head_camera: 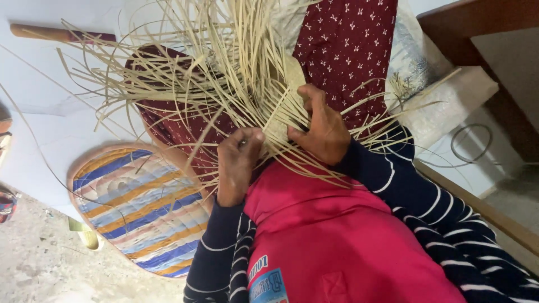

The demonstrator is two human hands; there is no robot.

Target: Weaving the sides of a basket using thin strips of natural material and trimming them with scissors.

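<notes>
A bundle of pale straw strips (185, 73) fans out over my lap, running up and to the left. A small woven patch (289, 78) of the same straw sits at its base. My left hand (237, 164) pinches several strips near the middle of the bundle. My right hand (321, 128) grips the strips just beside it, fingers pressed on the edge of the woven patch. Both arms wear dark sleeves with white stripes, and a pink top (331, 235) fills the bottom of the view.
A woven mat (135, 207) with blue, orange and white stripes lies at lower left. Maroon cloth with small white marks (348, 39) covers my legs. A wooden stick (39, 32) lies at upper left; dark wooden furniture (477, 22) and a cable loop (471, 143) are at right.
</notes>
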